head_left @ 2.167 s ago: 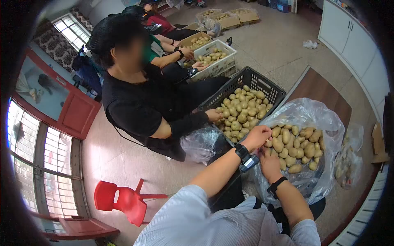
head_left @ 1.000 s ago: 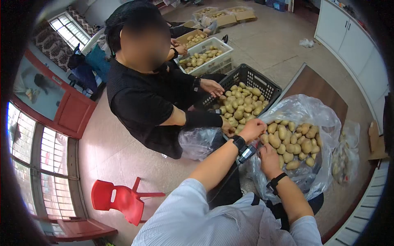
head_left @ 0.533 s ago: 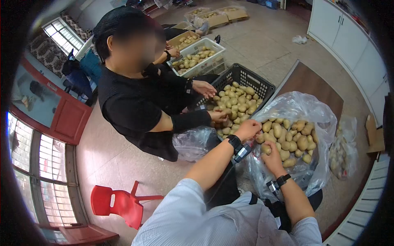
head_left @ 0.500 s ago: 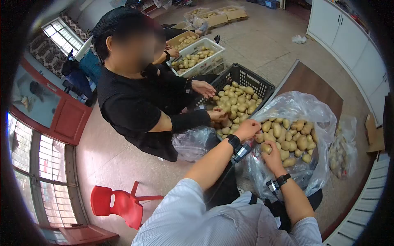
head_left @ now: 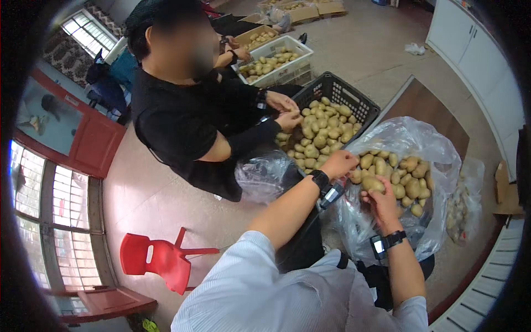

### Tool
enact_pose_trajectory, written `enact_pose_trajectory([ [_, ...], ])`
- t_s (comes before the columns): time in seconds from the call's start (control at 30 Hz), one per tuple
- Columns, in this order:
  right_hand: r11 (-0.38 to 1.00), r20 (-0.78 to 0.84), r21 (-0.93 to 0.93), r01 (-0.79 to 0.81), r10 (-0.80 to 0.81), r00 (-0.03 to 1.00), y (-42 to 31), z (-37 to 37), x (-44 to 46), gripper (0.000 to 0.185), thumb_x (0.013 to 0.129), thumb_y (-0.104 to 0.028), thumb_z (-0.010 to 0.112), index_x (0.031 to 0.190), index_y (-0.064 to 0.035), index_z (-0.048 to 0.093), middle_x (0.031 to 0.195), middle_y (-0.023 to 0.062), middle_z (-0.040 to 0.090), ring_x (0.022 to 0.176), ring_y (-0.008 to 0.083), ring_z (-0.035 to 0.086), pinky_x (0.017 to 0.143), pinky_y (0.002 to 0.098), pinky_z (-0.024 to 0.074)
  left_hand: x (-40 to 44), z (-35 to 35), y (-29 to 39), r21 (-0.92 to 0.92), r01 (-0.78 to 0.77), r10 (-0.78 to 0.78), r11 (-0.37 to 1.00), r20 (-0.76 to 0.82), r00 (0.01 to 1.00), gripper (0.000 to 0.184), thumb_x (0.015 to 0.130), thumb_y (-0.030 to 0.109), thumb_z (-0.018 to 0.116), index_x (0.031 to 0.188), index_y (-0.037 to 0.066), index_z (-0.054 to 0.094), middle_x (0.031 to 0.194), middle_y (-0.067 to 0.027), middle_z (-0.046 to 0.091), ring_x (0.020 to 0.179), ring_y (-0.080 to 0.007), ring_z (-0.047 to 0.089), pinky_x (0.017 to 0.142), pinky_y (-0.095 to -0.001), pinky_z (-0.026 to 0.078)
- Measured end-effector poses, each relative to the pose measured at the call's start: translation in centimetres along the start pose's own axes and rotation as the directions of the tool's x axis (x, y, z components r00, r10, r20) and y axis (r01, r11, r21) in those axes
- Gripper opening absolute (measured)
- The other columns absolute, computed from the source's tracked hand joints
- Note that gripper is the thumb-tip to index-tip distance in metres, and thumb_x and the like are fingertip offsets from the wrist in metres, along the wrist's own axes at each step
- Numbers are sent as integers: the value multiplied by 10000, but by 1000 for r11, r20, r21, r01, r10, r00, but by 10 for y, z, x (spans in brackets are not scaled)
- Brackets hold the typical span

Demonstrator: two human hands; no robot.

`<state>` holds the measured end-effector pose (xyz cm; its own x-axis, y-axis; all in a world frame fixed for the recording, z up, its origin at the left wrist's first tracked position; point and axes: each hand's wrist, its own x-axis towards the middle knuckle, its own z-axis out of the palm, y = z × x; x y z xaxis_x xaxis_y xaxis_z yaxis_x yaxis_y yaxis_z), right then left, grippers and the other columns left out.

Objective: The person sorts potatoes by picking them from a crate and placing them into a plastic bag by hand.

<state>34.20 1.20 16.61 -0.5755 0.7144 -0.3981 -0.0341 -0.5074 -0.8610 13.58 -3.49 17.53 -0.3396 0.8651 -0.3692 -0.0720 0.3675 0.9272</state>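
the right hand (head_left: 385,203) has thumb and fingers closed around a potato (head_left: 374,184), held over the near left part of the potato pile (head_left: 410,187) that lies on clear plastic sheeting (head_left: 444,148); the left hand (head_left: 338,164) is bent down at the pile's left edge, between it and the black crate (head_left: 362,98), which holds more potatoes; its fingers are curled with the tips drawn together, but they are too small and turned away to tell whether they pinch anything; the potato, rounded and longer than wide, looks firm and should be light enough for one hand, stiff rather than soft, and sturdy, though a hard knock could bruise it; its smooth skin may turn a little in the grip, so the middle, with thumb and fingers on opposite sides, is likely the best hold; the sheeting looks thin, limp and slippery, apt to ruck up if caught along with a potato
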Motion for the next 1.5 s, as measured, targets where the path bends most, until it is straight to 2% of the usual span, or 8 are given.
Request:
enact_pose_trajectory([
  [0.4,988,95,-155,-7,21,995,-13,24,11,302,944,-181,551,1198,-25,503,962,90,660,707,124,647,589,214,511,-6,6,11,-41,170,-151,985,297,943,461,902,446,560,1106,33,571,865,-79,637,600,-159,604,502,-276,515],
  [0.57,959,84,-281,42,-19,996,3,17,18,336,966,-301,506,1131,-12,554,911,74,658,638,113,608,552,221,469,10,-3,3,-39,170,-131,985,483,866,438,885,340,629,1167,13,551,1052,-108,608,886,-182,622,593,-279,548],
  [0.6,941,98,-325,97,-69,993,1,18,17,352,970,-305,490,1138,-1,549,913,81,656,634,121,607,557,232,470,15,-3,-1,-112,282,-202,953,456,867,429,885,313,636,1176,11,547,1090,-114,599,936,-190,616,604,-288,554],
  [0.63,917,119,-367,153,-117,986,1,16,16,368,973,-308,474,1145,10,544,915,89,654,630,129,607,562,242,470,17,-8,-6,4,121,-109,993,455,884,404,895,305,624,1166,14,551,1079,-113,604,919,-194,617,596,-289,553],
  [0.7,919,70,-366,148,-132,989,6,10,14,368,977,-299,461,1152,15,539,915,89,652,628,128,604,567,247,472,26,-12,-12,-186,345,-236,920,439,867,320,912,299,603,1116,54,573,1053,-92,610,886,-203,614,581,-317,552],
  [0.97,550,-37,-807,216,-412,911,44,-52,16,341,860,-171,577,1160,-15,532,1011,202,626,955,378,599,834,406,483,50,-49,-46,-265,92,-51,960,157,986,317,934,312,538,1157,87,532,952,-85,616,693,-201,593,496,-300,496],
  [1.17,269,74,-933,239,-506,859,46,-57,7,415,817,-137,611,1210,-60,503,1169,189,537,1030,377,558,845,445,474,49,-60,-43,-544,207,-277,813,-49,960,337,956,337,487,1192,97,499,1019,-114,617,733,-250,605,537,-320,527],
  [1.5,190,124,-957,218,-411,903,31,-25,16,487,790,-112,617,1237,-65,430,1222,179,471,959,410,579,788,488,492,55,-79,-59,-529,163,-294,833,-172,940,335,949,264,421,1154,12,502,1053,-170,582,797,-296,619,555,-395,568],
])
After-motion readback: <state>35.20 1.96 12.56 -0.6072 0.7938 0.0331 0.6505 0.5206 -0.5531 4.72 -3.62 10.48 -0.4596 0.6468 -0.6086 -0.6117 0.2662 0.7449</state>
